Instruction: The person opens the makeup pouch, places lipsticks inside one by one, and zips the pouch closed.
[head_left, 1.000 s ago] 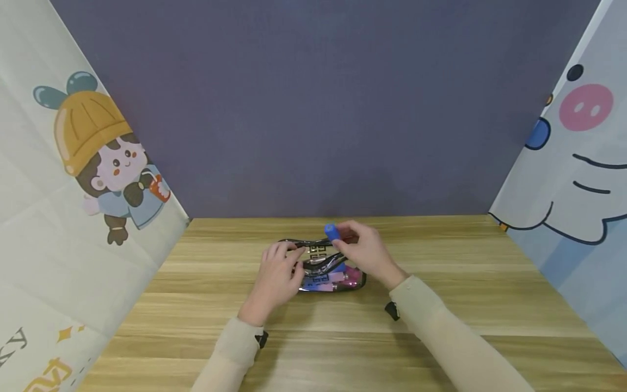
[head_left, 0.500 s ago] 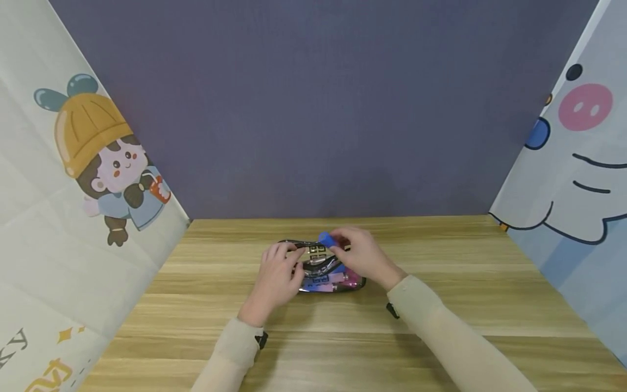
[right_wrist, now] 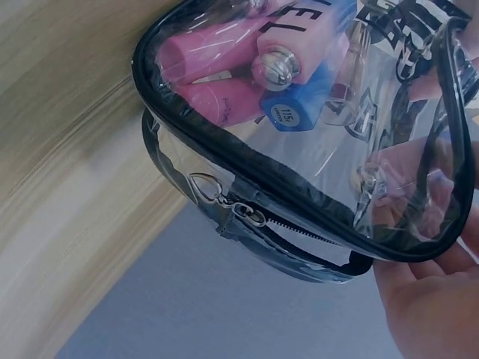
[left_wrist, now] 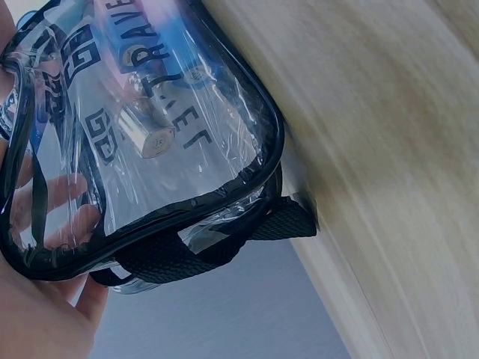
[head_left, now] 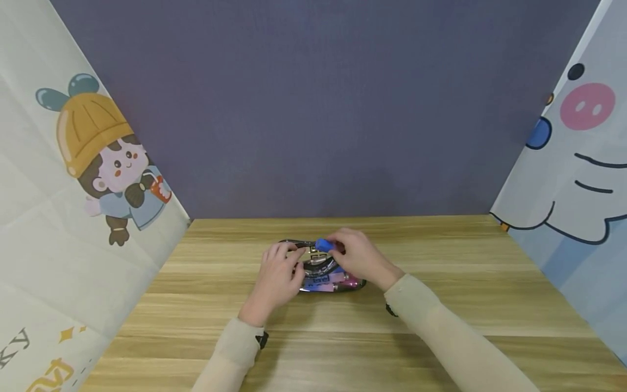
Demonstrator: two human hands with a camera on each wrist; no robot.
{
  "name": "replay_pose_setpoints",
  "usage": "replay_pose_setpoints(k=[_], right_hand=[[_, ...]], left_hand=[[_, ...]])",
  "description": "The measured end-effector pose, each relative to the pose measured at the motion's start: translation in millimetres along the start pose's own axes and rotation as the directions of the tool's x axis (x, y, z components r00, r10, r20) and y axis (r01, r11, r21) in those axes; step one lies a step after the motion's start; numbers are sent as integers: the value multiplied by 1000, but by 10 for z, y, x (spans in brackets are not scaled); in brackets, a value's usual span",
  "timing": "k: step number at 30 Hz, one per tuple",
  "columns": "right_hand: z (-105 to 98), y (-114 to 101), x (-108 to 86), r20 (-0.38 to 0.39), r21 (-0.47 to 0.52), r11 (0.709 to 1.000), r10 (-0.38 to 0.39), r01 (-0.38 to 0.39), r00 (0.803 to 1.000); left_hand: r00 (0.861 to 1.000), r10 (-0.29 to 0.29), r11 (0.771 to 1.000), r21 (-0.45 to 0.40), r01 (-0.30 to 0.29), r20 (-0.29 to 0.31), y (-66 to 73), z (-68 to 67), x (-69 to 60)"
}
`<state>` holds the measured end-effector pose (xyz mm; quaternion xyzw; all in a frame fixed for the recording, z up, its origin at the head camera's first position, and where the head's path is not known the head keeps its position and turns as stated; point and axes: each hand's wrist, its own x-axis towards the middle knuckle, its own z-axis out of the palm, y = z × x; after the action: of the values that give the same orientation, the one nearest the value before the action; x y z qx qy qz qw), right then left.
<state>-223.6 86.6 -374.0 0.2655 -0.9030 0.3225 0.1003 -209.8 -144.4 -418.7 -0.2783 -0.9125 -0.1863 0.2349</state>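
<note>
A clear plastic toiletry bag [head_left: 319,269] with black trim lies on the table, its top parted. My left hand [head_left: 279,275] holds its left side; in the left wrist view the fingers [left_wrist: 71,224] show through the plastic. With thumb and fingertips my right hand [head_left: 360,258] pinches a short blue tube [head_left: 324,245], like a lipstick, over the bag's opening. In the right wrist view the bag holds pink tubes [right_wrist: 217,52], a pink bottle with a silvery ball end [right_wrist: 278,69] and a blue lipstick with a round label [right_wrist: 296,112]. A silvery cap [left_wrist: 146,131] shows in the left wrist view.
The wood-grain table [head_left: 333,348] runs back to a dark grey-blue panel [head_left: 338,109]. Cartoon-printed cloths hang at the left [head_left: 39,228] and right [head_left: 583,207]. A heart-shaped zip pull [right_wrist: 203,187] hangs on the bag's side.
My right hand has lowered the blue tube slightly and brought it left over the opening, tilting it flatter. My left hand stays in place on the bag.
</note>
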Motion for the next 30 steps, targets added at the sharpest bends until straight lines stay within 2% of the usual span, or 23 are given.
replay_pose_setpoints(k=[19, 30], right_hand=[[-9, -18, -21, 14, -64, 998, -8, 9, 1000], [-105, -7, -42, -76, -144, 984, -120, 109, 990]], left_hand=[[1000, -29, 1000, -1, 29, 8, 12, 4, -3], [999, -39, 999, -3, 39, 25, 4, 4, 6]])
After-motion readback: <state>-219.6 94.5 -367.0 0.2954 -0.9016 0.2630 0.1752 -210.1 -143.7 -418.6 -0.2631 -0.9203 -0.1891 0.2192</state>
